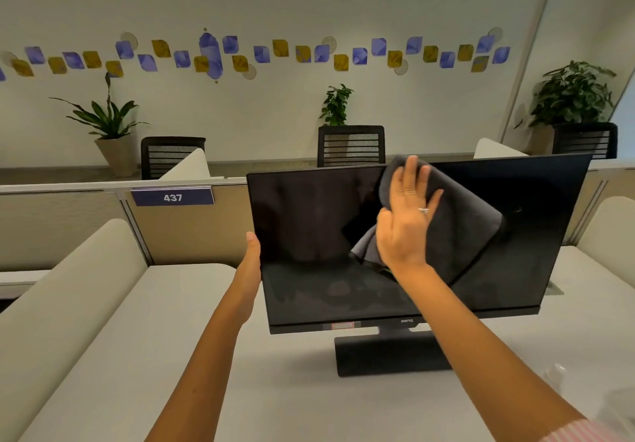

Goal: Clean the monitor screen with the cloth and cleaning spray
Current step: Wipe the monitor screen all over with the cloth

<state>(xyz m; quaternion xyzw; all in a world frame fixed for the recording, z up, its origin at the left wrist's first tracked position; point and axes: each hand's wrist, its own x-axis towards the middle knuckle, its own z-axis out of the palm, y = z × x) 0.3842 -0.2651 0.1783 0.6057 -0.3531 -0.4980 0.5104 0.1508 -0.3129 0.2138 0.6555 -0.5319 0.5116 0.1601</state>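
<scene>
right hand (pixel 405 225): flat, fingers straight, pressed grey cloth (pixel 460 232) on monitor (pixel 309 228), frame centre
left hand (pixel 252 252): steadied monitor's left edge; finger curl hidden
risk: hard push might tip monitor on counter (pixel 275 390)

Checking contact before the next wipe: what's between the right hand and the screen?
The grey cloth: in the head view, the right hand presses it flat against the screen, no bare skin touching glass.

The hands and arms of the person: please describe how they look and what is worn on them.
Both forearms are bare. The right hand wears a thin silver ring on one finger. A pink-and-white striped sleeve shows near the right elbow. The left hand shows no jewellery.
</scene>
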